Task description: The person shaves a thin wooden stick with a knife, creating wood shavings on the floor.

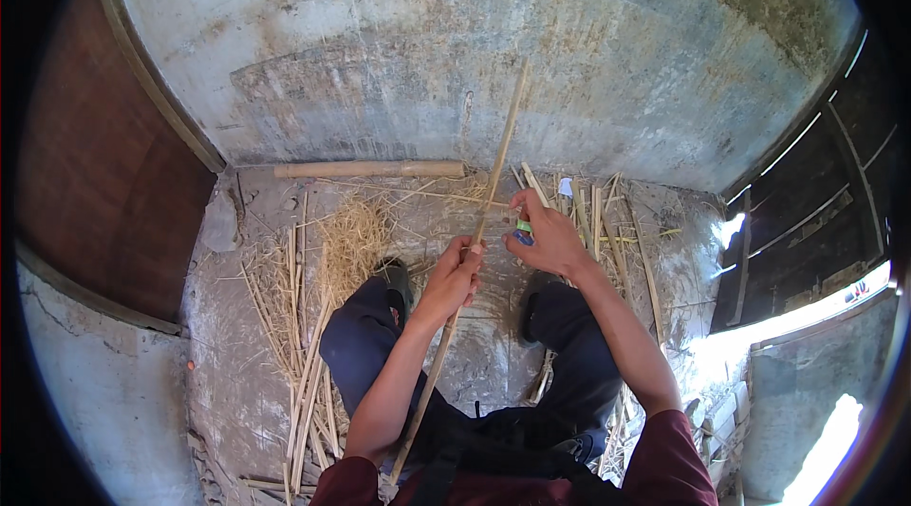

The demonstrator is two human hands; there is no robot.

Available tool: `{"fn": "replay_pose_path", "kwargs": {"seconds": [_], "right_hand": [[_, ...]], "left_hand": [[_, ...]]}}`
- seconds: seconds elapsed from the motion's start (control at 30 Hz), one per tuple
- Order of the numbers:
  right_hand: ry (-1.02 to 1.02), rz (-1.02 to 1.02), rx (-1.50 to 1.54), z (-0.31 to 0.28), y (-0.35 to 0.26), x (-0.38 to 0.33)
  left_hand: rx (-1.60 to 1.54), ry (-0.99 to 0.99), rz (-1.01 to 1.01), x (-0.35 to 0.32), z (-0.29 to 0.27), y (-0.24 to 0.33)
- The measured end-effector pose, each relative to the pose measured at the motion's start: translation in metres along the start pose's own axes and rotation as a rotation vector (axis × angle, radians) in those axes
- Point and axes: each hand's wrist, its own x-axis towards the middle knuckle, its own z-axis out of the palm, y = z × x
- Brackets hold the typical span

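The bamboo strip [501, 150] slants from the person's lap up toward the far wall [531, 22], the left hand's [448, 283] fingers pinching it around the middle. The right hand [550, 238] is just right of it, fingers curled; something green and blue [523, 229] shows among them, but I cannot tell whether they grip it. A slack left hold could let the long strip twist, and a raw edge might splinter into the skin. Swinging its far end could knock the wall; the left thigh [356, 340] crowds its near part. Straw [356, 245] and loose strips [306, 392] lie left, more strips [596, 221] far right, a pole [370, 169] along the wall.
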Motion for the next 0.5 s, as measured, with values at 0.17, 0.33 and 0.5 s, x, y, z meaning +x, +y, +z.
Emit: {"fn": "replay_pose_path", "kwargs": {"seconds": [0.17,0.33,0.5], "right_hand": [[-0.044,-0.074,0.109,-0.002,0.004,-0.002],[-0.098,-0.165,0.068,-0.002,-0.008,-0.002],[-0.117,-0.198,0.111,0.001,-0.010,-0.003]], "left_hand": [[-0.016,0.024,0.010,0.006,-0.005,-0.006],[-0.003,0.048,0.034,0.008,-0.005,-0.011],[0.039,0.077,0.098,0.009,-0.009,-0.015]]}}
